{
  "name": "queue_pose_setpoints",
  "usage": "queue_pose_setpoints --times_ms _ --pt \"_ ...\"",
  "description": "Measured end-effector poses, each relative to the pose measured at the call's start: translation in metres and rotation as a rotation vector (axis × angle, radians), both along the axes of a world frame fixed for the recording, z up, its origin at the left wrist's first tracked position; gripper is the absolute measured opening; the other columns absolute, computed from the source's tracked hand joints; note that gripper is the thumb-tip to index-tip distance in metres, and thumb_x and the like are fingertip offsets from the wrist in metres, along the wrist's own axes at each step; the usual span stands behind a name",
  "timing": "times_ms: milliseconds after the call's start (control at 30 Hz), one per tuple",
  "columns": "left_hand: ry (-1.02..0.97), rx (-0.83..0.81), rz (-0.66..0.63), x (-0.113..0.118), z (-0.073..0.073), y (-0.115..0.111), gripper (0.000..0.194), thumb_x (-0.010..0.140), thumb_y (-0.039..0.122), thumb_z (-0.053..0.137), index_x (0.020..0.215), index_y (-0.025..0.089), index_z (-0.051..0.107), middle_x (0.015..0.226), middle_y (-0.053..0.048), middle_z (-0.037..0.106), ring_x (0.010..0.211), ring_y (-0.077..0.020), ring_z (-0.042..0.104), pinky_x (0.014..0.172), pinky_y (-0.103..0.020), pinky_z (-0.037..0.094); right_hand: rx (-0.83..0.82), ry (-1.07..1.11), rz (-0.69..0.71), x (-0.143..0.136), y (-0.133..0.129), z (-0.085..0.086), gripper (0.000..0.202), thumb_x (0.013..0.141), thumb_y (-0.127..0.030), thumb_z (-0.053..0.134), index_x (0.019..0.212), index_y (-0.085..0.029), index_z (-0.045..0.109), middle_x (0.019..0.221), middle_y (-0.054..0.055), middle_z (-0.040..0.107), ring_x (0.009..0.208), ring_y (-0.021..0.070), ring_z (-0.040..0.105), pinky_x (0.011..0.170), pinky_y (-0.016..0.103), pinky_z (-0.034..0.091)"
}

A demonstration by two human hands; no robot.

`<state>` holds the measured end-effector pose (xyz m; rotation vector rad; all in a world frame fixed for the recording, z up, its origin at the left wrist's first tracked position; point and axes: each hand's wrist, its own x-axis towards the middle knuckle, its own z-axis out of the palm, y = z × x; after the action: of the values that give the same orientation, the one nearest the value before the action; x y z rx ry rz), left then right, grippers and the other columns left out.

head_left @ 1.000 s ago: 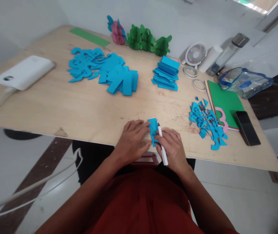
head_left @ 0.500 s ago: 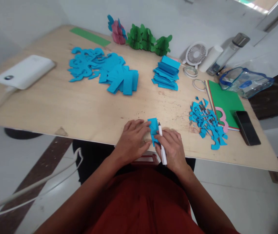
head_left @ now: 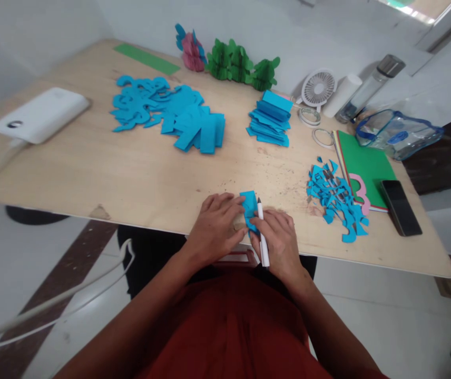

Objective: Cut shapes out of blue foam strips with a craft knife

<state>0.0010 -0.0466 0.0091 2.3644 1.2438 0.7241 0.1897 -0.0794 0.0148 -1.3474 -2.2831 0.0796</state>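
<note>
A small folded piece of blue paper lies at the table's near edge between my two hands. My left hand rests on the table to its left, fingers stretched out and fingertips on the paper's left side. My right hand is closed around a white pencil with a dark tip pointing away from me. The thumb and fingertips of that hand also press on the paper's lower right part, hiding some of it.
Blue cut-outs, blue strips and a blue paper stack lie farther back. Blue scraps, a pink paper shape, green sheets and a phone are at right; a white power bank is at left.
Almost nothing differs. My right hand and the pencil have shifted very slightly; the paper and my left hand stay in place.
</note>
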Motion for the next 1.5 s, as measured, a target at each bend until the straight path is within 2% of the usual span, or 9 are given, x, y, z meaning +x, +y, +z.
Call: queue_pose_setpoints --times_ms 233,500,767,1167,1500 --pt "-0.005 0.042 0.014 0.001 -0.006 0.001 0.039 0.090 0.030 0.050 0.126 0.017 0.054 0.133 -0.012 0.060 0.127 -0.0312 0.049 0.108 -0.052 0.034 -0.003 0.015 0.022 0.003 0.002 0.001 0.019 0.095 -0.019 0.054 0.110 -0.022 0.064 0.112 0.008 0.070 0.114 0.0247 0.057 0.096 0.041 0.039" --pt "-0.003 0.059 0.037 0.000 -0.005 -0.001 0.036 0.089 0.029 0.050 0.122 0.019 0.056 0.131 -0.010 0.062 0.129 -0.0308 0.047 0.109 -0.052 0.033 -0.019 0.026 0.040 0.008 0.002 -0.006 0.025 0.094 -0.013 0.052 0.114 -0.022 0.063 0.118 0.007 0.068 0.116 0.0245 0.056 0.098 0.041 0.039" --pt "-0.017 0.050 0.024 0.001 -0.006 0.000 0.038 0.090 0.028 0.047 0.125 0.017 0.055 0.133 -0.012 0.060 0.129 -0.0314 0.047 0.109 -0.053 0.034 -0.001 0.022 0.000 0.002 0.000 -0.002 0.022 0.093 -0.015 0.054 0.111 -0.022 0.064 0.112 0.007 0.070 0.113 0.0254 0.058 0.096 0.041 0.040" --pt "-0.006 0.037 0.024 0.002 -0.006 0.000 0.042 0.089 0.028 0.050 0.130 0.020 0.053 0.134 -0.011 0.060 0.126 -0.0312 0.049 0.108 -0.054 0.034 -0.001 0.034 -0.029 -0.003 -0.002 -0.002 0.025 0.091 -0.017 0.057 0.114 -0.023 0.064 0.109 0.008 0.070 0.112 0.0261 0.058 0.095 0.042 0.041" --pt "0.001 0.037 0.028 0.001 -0.008 0.002 0.039 0.088 0.031 0.052 0.126 0.019 0.055 0.131 -0.011 0.062 0.126 -0.0314 0.050 0.107 -0.052 0.034 0.002 0.083 -0.005 0.010 0.001 -0.011 0.026 0.094 -0.014 0.050 0.115 -0.022 0.063 0.109 0.008 0.070 0.111 0.0243 0.059 0.095 0.041 0.041"
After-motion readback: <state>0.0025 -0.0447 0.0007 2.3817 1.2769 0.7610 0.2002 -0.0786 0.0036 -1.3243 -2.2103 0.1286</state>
